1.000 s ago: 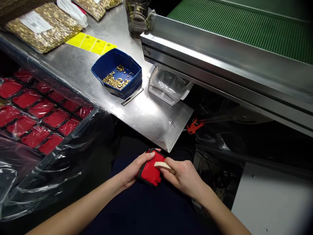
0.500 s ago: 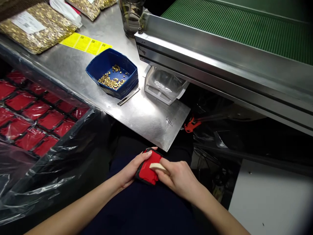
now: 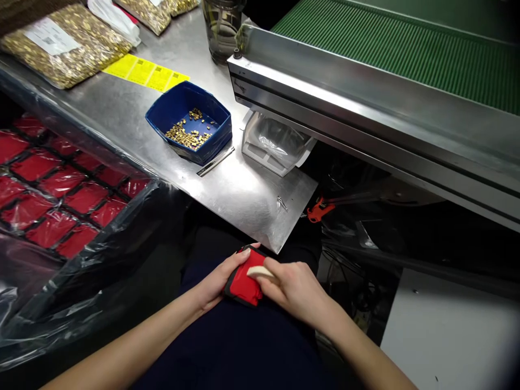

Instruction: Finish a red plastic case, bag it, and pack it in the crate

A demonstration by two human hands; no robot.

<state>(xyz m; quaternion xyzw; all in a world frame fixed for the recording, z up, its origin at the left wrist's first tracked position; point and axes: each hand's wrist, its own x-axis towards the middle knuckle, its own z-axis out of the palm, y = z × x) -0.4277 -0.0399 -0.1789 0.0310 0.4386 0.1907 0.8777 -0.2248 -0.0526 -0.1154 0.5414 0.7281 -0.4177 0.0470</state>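
Over my lap, my left hand (image 3: 221,276) grips a red and black block-shaped part (image 3: 242,285) by its left side, thumb resting on the red face. My right hand (image 3: 290,284) is closed around a pale, cream-coloured flat tool (image 3: 257,271), whose rounded end lies over the red face. Its rear end is hidden in my palm. In front of my hands, the corner of the metal table (image 3: 247,211) carries a few small metal pins (image 3: 281,203). A blue bin (image 3: 219,135) with small brass pieces (image 3: 189,135) stands farther back, beside a slim knife (image 3: 215,162).
Bags of brass parts (image 3: 89,49) and yellow labels (image 3: 146,73) lie at the back left. A conveyor's metal rail (image 3: 345,114) overhangs a grey bin (image 3: 280,143) at right. Plastic-lined crate (image 3: 134,211) at left holds several red parts. Orange-handled tool (image 3: 319,210) sits below the rail.
The view has shifted slightly. My right hand and the pale tool have moved a little to the left over the red face; my left hand keeps its hold.
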